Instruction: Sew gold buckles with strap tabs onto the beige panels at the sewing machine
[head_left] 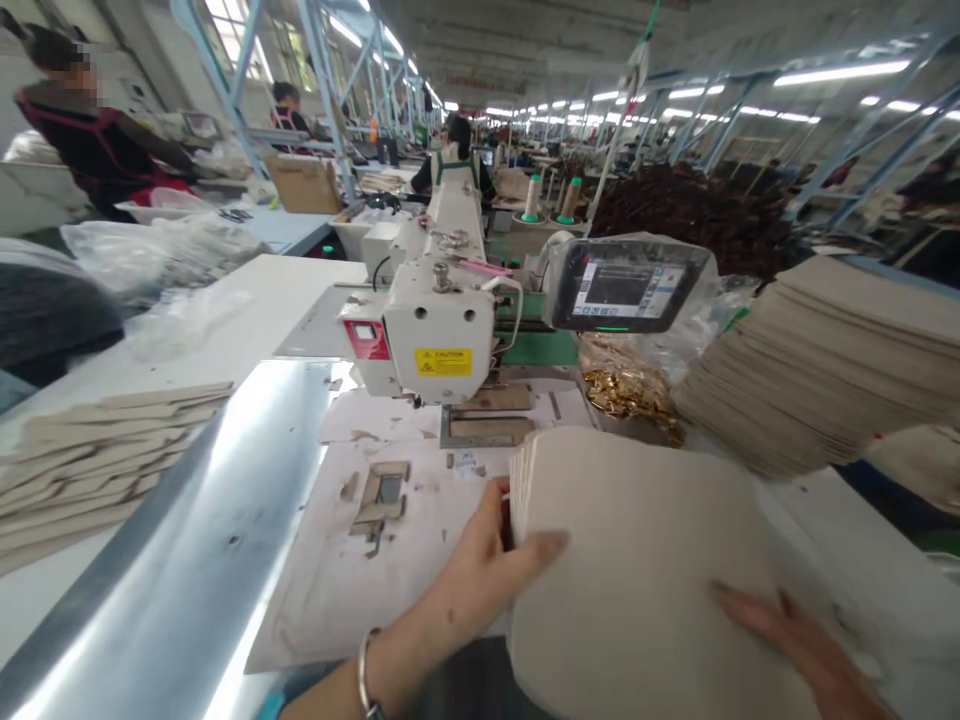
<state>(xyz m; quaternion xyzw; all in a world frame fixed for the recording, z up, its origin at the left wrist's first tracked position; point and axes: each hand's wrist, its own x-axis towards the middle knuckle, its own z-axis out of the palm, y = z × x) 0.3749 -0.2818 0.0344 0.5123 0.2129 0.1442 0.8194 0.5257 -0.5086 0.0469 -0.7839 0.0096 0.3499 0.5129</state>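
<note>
A thick stack of beige cut panels [637, 540] with rounded corners fills the lower right, in front of the sewing machine. My left hand [502, 550] grips its left edge, thumb on top and fingers at the side. Blurred by motion, my right hand [780, 620] lies against the stack's right part; its fingertips rest on the top panel and the rest of its grip is hidden. Behind the stack stands a white sewing machine [439, 335] with a yellow caution label. A metal clamp frame [487, 432] sits under its head.
A taller pile of beige panels [832, 360] leans at the right. Gold metal pieces [630, 392] lie in a plastic bag beside the control screen [626, 290]. Narrow beige strips [97, 460] are spread at the left. Co-workers sit farther back, one person [82, 110] at the left.
</note>
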